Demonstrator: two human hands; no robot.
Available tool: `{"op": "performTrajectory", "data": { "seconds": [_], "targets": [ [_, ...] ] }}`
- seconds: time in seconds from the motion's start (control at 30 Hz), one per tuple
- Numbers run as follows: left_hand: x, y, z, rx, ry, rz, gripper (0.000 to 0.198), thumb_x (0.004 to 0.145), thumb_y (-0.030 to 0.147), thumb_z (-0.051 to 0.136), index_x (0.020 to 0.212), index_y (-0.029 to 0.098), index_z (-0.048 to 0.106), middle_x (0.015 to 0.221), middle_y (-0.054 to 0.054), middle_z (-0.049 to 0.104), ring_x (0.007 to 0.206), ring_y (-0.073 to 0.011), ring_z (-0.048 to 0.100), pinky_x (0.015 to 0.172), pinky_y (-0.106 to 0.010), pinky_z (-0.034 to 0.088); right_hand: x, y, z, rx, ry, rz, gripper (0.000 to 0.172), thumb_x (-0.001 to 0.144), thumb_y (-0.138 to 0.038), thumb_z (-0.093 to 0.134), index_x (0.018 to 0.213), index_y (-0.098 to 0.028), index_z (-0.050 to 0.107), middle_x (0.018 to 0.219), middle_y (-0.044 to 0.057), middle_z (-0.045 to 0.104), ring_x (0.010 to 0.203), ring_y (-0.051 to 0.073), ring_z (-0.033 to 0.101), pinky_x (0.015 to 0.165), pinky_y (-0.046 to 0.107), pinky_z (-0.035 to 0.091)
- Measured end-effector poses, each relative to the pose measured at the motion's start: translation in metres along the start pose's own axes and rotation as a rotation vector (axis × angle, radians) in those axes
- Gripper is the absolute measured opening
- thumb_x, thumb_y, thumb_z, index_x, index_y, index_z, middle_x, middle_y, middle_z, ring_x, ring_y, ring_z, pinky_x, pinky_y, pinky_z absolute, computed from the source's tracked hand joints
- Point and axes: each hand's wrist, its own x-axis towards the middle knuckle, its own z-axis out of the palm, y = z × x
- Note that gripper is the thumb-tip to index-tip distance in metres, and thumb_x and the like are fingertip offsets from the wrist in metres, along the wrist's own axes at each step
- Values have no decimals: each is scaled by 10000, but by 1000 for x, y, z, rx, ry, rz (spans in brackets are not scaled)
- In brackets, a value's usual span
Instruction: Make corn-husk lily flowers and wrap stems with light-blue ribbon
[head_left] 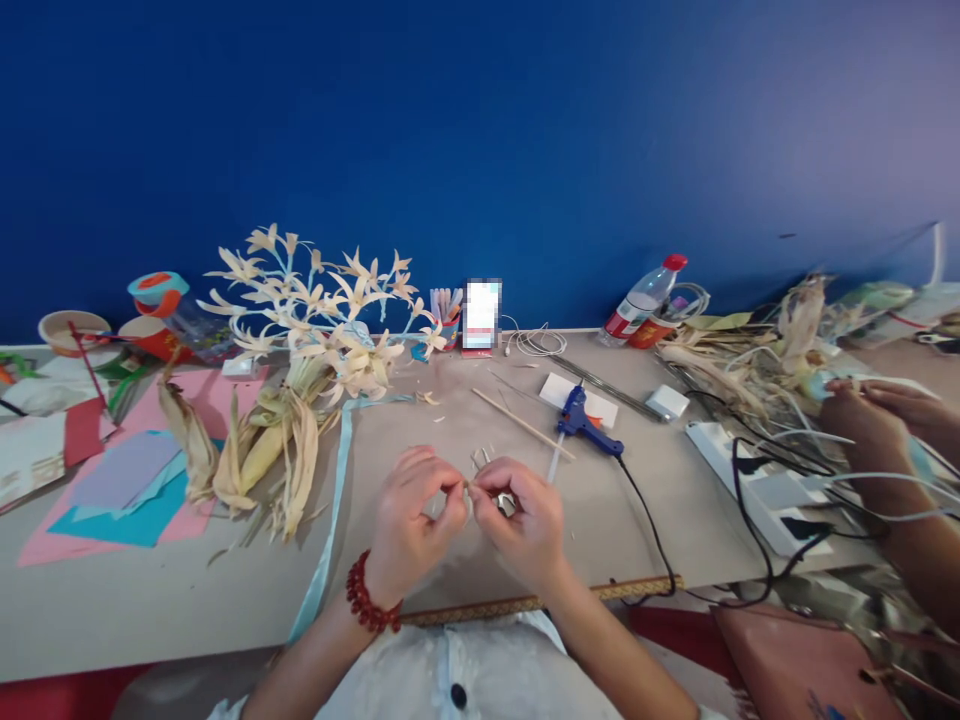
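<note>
My left hand (425, 505), with a red bead bracelet (367, 597) at the wrist, and my right hand (523, 515) meet over the front middle of the table. Thumb and forefinger of each are pinched together, fingertips almost touching. Whatever lies between them is too small to make out. Partly hidden behind my hands is a shiny metal object (481, 458), perhaps scissors. Just beyond, a thin wooden stick (523, 424) lies near a blue glue gun (586, 425), which has a translucent glue stick (556, 458) beside its tip.
At left stand pale husk flowers (315, 300), dry corn husks (259, 455) and coloured paper (112, 500). A light-blue ribbon (337, 500) hangs over the edge. A phone (481, 315) and bottle (641, 300) stand behind. At right are a power strip (742, 480), cables and another person's hands (862, 425).
</note>
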Motion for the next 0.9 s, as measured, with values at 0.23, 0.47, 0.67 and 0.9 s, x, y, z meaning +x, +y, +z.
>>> {"op": "performTrajectory", "data": {
  "seconds": [0.23, 0.47, 0.67, 0.9],
  "targets": [
    [-8, -16, -9, 92, 89, -67, 111, 881, 144, 494, 870, 210, 582, 820, -33, 643, 863, -201, 598, 916, -399, 475, -1, 1, -4, 59, 68, 35, 120, 845, -130, 588, 757, -211, 581, 703, 3, 613, 647, 139, 592, 591, 246, 483],
    [-7, 1, -7, 69, -34, 47, 152, 885, 97, 491, 868, 220, 577, 763, -1, 655, 745, -161, 601, 997, -435, 432, 2, -1, -3, 57, -68, 46, 51, 848, -171, 585, 810, -204, 591, 751, 25, 634, 662, 148, 603, 621, 264, 511],
    [-8, 1, -9, 132, -60, 95, 148, 853, 79, 522, 833, 219, 564, 757, 2, 640, 746, -160, 584, 993, -448, 433, 8, -5, -7, -55, -188, -28, 94, 823, -138, 547, 788, -219, 580, 716, 13, 630, 633, 144, 578, 609, 256, 488],
    [-10, 3, -11, 128, -26, 62, 160, 846, 64, 520, 782, 209, 541, 698, 11, 598, 698, -147, 549, 979, -444, 441, 11, 1, -17, -119, -130, -70, 159, 788, -79, 530, 730, -220, 578, 683, 3, 615, 634, 152, 582, 614, 267, 470]
  ]
}}
